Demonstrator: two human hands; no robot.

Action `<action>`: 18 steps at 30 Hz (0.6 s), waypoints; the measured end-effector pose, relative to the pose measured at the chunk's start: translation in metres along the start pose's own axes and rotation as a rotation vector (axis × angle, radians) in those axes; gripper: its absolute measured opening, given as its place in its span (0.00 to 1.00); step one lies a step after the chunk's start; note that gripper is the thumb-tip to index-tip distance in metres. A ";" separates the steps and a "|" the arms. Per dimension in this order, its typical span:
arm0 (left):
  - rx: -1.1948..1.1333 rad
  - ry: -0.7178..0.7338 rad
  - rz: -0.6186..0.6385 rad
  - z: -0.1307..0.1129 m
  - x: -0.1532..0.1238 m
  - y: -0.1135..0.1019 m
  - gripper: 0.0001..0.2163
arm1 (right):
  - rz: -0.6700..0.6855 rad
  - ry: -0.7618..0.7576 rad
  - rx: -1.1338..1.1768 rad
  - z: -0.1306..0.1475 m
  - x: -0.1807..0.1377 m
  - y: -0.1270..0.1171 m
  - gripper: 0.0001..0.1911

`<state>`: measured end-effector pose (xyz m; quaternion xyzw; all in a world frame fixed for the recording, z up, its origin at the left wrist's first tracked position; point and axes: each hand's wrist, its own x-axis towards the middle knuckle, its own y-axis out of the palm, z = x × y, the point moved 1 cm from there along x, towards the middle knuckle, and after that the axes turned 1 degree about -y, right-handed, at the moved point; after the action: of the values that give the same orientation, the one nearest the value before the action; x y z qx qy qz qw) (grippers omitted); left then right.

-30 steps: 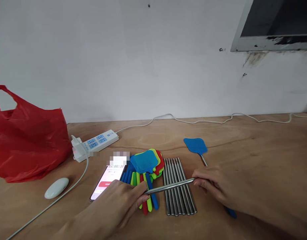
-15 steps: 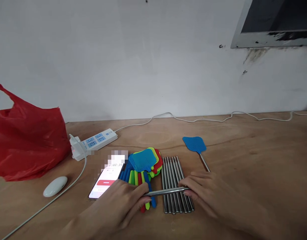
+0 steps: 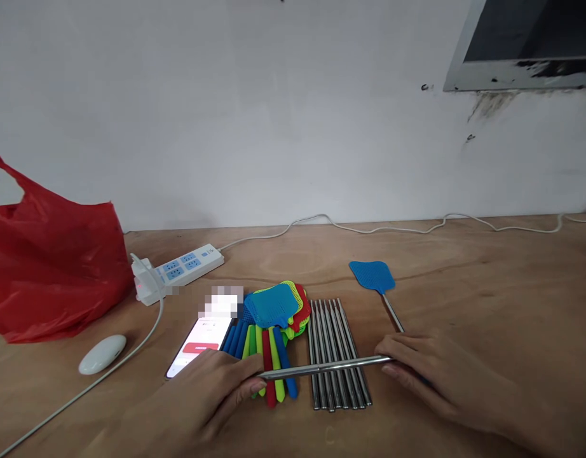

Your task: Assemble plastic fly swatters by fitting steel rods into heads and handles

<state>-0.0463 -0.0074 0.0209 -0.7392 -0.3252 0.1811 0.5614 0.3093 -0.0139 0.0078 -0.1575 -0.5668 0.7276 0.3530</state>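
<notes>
Both my hands grip one thin metal rod by its ends and hold it crosswise just above the table. My left hand pinches its left end, over the coloured handles. My right hand pinches the right end. Under the rod lies a row of several metal rods, side by side. Left of them sits a pile of fly-swatter heads and handles in blue, green, yellow and red. A finished blue fly swatter on a metal shaft lies behind my right hand.
A phone with a lit screen lies left of the pile. Further left are a white oval object, a white power strip with its cable, and a red plastic bag. A white cable runs along the wall.
The rod between my hands looks longer: my right hand has moved right and my left hand slightly left. Before that the two hands had come closer together and lower.
</notes>
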 end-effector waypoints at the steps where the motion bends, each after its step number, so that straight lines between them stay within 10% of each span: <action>1: 0.004 -0.001 -0.007 0.001 0.000 -0.001 0.16 | -0.002 0.022 0.052 0.000 -0.001 -0.003 0.07; 18: 0.073 0.009 -0.080 0.007 -0.011 0.002 0.16 | -0.094 0.029 -0.217 -0.013 -0.014 -0.006 0.13</action>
<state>-0.0581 -0.0101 0.0162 -0.7053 -0.3453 0.1669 0.5962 0.3294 -0.0136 0.0075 -0.1783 -0.6437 0.6423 0.3758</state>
